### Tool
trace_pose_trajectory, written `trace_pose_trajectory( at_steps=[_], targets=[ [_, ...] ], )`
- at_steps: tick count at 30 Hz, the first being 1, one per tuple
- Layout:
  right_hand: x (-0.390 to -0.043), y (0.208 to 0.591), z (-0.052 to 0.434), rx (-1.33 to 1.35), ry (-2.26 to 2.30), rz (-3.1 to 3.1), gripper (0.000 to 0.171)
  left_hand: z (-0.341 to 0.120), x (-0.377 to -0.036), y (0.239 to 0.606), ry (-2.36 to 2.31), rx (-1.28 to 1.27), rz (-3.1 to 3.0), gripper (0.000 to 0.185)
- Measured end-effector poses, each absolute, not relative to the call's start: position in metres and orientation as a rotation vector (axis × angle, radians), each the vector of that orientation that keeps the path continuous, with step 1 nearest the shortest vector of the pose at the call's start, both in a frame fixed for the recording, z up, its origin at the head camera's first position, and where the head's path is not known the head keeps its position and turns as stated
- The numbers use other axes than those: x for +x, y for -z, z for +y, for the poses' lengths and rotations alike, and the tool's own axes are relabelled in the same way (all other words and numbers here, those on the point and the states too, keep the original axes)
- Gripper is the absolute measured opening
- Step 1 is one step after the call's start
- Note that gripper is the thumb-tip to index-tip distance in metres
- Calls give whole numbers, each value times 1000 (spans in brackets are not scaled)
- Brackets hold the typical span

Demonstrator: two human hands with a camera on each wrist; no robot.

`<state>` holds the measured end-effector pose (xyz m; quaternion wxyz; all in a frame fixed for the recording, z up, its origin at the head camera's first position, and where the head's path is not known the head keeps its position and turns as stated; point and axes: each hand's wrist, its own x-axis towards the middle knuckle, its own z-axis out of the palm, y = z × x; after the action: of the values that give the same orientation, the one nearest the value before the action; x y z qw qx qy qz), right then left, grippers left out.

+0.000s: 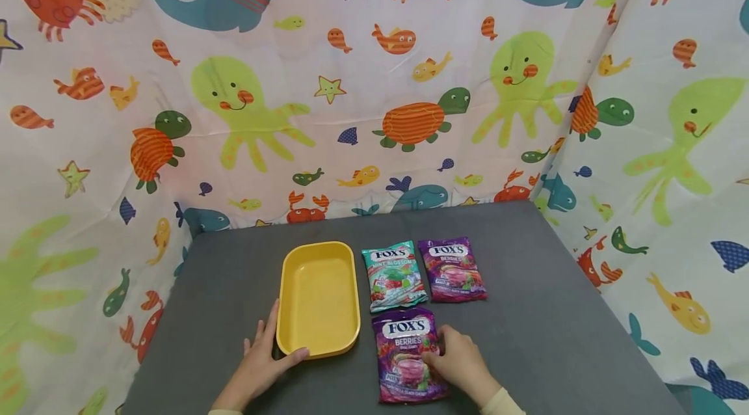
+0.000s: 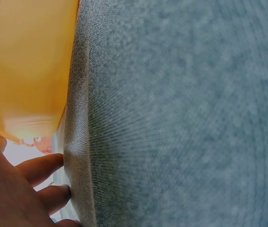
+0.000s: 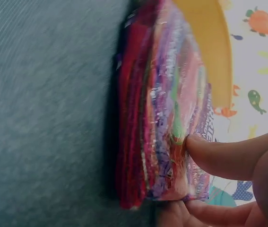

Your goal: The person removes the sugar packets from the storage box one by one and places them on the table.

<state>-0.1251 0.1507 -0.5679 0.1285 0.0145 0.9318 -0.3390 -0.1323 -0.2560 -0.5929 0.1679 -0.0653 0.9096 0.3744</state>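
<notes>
A yellow plastic tray [image 1: 318, 345] sits on the grey table, left of the candy bags. My left hand [image 1: 257, 360] is spread around its near left corner, thumb at the front side and fingers along the left side; the left wrist view shows the same hand [image 2: 15, 189] with fingers reaching down to the table. A purple Fox's Berries candy bag [image 1: 406, 353] lies right of the tray, nearest me. My right hand [image 1: 462, 360] pinches its right edge; in the right wrist view the thumb lies on top of the bag [image 3: 171, 118], other fingers at its side.
Behind the near bag lie a teal Fox's Mint Blossom bag [image 1: 396, 278] and, to its right, another purple Berries bag [image 1: 452, 270]. A curtain [image 1: 351, 109] printed with sea animals hangs around the back and sides of the grey table [image 1: 544, 311].
</notes>
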Motion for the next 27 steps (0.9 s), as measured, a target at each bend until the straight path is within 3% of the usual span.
trace_pose_trajectory(
  at_steps=[10,18,24,27],
  targets=[
    [-121,567,154,99,874,2792,47,-255,-138,592,-1076,-145,2610,120],
    [-122,544,177,-13,938,2918,25,-257,-136,584,-1032,-106,2633,119],
    [-120,525,211,-278,839,3195,13,-258,-123,546,-712,-11,2970,117],
    [-113,518,225,-384,604,3416,36,-256,-108,526,-393,50,3232,118]
  ],
)
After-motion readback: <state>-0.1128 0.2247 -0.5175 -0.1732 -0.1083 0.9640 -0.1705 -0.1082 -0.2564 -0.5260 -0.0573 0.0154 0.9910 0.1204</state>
